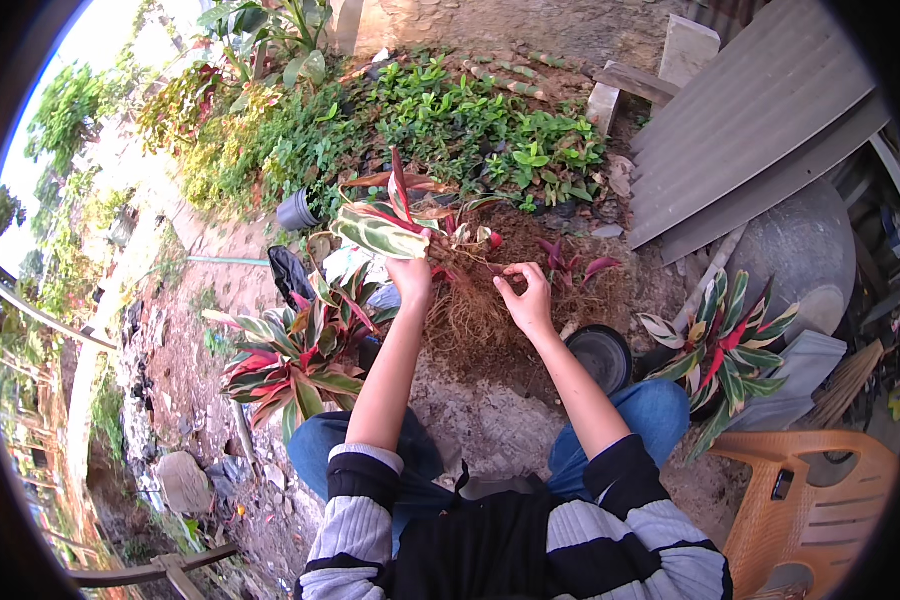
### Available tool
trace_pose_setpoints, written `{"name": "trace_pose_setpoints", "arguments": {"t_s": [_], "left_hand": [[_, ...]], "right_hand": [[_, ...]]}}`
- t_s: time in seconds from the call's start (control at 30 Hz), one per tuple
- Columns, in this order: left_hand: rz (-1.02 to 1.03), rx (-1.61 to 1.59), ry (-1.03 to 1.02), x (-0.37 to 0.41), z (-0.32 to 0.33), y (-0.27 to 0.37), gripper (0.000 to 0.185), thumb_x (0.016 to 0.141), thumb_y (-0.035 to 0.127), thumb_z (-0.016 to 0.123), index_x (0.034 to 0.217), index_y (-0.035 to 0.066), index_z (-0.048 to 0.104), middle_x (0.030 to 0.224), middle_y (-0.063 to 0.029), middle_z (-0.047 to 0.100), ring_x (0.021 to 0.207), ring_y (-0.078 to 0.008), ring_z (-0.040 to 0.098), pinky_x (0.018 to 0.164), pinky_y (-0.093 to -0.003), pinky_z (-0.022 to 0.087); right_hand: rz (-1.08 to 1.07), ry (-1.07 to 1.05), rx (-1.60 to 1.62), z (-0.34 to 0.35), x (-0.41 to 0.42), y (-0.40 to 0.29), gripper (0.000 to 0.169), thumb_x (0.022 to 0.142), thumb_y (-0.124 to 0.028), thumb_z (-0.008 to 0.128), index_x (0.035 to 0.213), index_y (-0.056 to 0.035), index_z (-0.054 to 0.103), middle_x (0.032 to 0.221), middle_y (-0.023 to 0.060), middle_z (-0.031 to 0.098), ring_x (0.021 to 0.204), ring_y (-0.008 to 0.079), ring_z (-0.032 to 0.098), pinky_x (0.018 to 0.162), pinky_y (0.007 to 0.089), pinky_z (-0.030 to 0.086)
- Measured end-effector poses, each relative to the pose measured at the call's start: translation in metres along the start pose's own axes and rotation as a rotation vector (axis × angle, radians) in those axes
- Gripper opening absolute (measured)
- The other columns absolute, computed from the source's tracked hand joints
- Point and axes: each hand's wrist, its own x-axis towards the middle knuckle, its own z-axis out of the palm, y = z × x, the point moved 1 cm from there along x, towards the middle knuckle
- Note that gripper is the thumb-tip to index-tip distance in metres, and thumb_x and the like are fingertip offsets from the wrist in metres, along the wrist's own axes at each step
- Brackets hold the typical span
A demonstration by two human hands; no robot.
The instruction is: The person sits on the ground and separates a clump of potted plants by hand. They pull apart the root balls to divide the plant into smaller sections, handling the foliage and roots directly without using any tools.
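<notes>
My left hand [411, 279] grips an uprooted plant by its base. The plant has cream-and-green variegated leaves [379, 232] with red undersides, and one red leaf points up. Below it hangs a thick mass of brown fibrous roots [461, 315], partly over loose soil. On the right of the roots, my right hand [529, 298] has its thumb and forefinger pinched at a thin brown strand of the plant. Small purple-red shoots [562, 259] lie on the soil just beyond that hand. An empty black pot [600, 358] sits beside my right knee.
Variegated potted plants stand at left [300, 352] and right [727, 345]. A grey pot [297, 210] lies tipped near green seedlings [450, 112]. Corrugated sheets [750, 112] lean at the right over a large grey basin [802, 247]. An orange plastic chair [765, 480] is at lower right.
</notes>
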Motion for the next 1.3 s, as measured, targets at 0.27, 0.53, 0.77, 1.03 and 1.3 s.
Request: {"name": "trace_pose_setpoints", "arguments": {"t_s": [0.27, 0.53, 0.77, 1.03, 1.3], "left_hand": [[-0.107, -0.114, -0.041, -0.030, 0.022, 0.031, 0.020, 0.076, 0.011, 0.064, 0.087, -0.004, 0.056, 0.080, -0.0076, 0.062, 0.067, -0.0102, 0.055, 0.064, -0.0244, 0.045], [0.052, 0.236, -0.021, 0.006, -0.030, 0.036, 0.025, 0.074, 0.017, 0.067, 0.080, -0.005, 0.058, 0.075, -0.0108, 0.063, 0.066, -0.0139, 0.058, 0.061, -0.0272, 0.045], [0.073, 0.474, -0.229, 0.019, -0.048, 0.045, 0.025, 0.074, 0.016, 0.065, 0.087, -0.005, 0.059, 0.076, -0.0114, 0.063, 0.064, -0.0123, 0.059, 0.057, -0.0257, 0.048], [0.033, 0.404, -0.328, 0.007, -0.030, 0.034, 0.023, 0.071, 0.017, 0.068, 0.081, -0.002, 0.061, 0.069, -0.0089, 0.064, 0.060, -0.0113, 0.059, 0.058, -0.0256, 0.046], [-0.236, 0.022, -0.260, -0.010, 0.000, 0.012, 0.017, 0.076, 0.015, 0.065, 0.080, -0.001, 0.060, 0.071, -0.0042, 0.062, 0.059, -0.0080, 0.055, 0.051, -0.0213, 0.041]], "right_hand": [[-0.191, -0.156, -0.407, 0.006, -0.012, -0.044, 0.023, 0.062, -0.025, 0.071, 0.069, -0.0075, 0.058, 0.068, 0.0025, 0.054, 0.076, 0.0204, 0.053, 0.080, 0.0326, 0.032], [0.484, -0.505, -0.001, -0.017, 0.031, -0.015, 0.026, 0.070, -0.031, 0.065, 0.082, -0.0083, 0.061, 0.077, 0.0030, 0.060, 0.076, 0.0196, 0.056, 0.075, 0.0379, 0.038], [0.160, -0.411, -0.960, -0.081, 0.059, 0.052, 0.044, 0.067, -0.024, 0.065, 0.106, -0.0091, 0.052, 0.123, 0.0142, 0.037, 0.117, 0.0303, 0.032, 0.097, 0.0531, 0.021], [-0.402, -0.717, -1.273, -0.147, 0.057, 0.070, 0.038, 0.067, -0.013, 0.059, 0.104, -0.0090, 0.051, 0.124, 0.0117, 0.037, 0.119, 0.0261, 0.032, 0.101, 0.0502, 0.017], [0.115, -0.864, -0.805, -0.120, 0.045, 0.053, 0.028, 0.069, -0.021, 0.061, 0.094, -0.0072, 0.058, 0.105, 0.0081, 0.053, 0.101, 0.0288, 0.049, 0.095, 0.0420, 0.033]]}}
